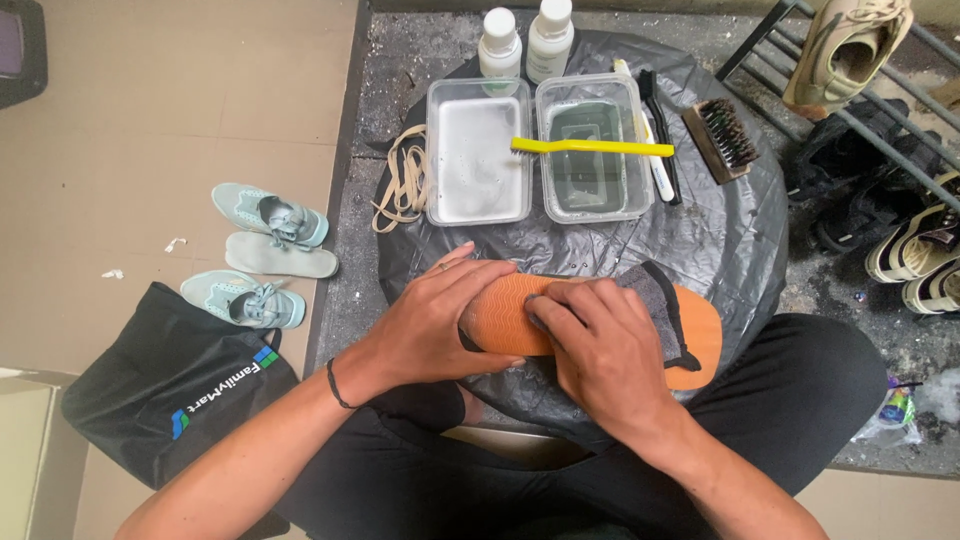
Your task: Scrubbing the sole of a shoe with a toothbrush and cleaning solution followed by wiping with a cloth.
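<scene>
An orange shoe insole point(510, 310) lies across the near edge of a black plastic sheet point(730, 230). My left hand point(440, 320) rests on its left end, fingers spread and pressing it down. My right hand point(600, 345) presses a grey cloth point(655, 305) onto the middle of the insole, fingers curled over the cloth. The insole's right end point(705, 340) sticks out past the cloth.
Two clear tubs point(478, 150) point(592, 150) stand behind, a yellow brush point(590, 147) across them. Two white bottles point(500, 42), a wooden brush point(722, 138), beige laces point(402, 180), pale green shoes point(268, 215), a black bag point(170, 385) and a shoe rack point(880, 110) surround.
</scene>
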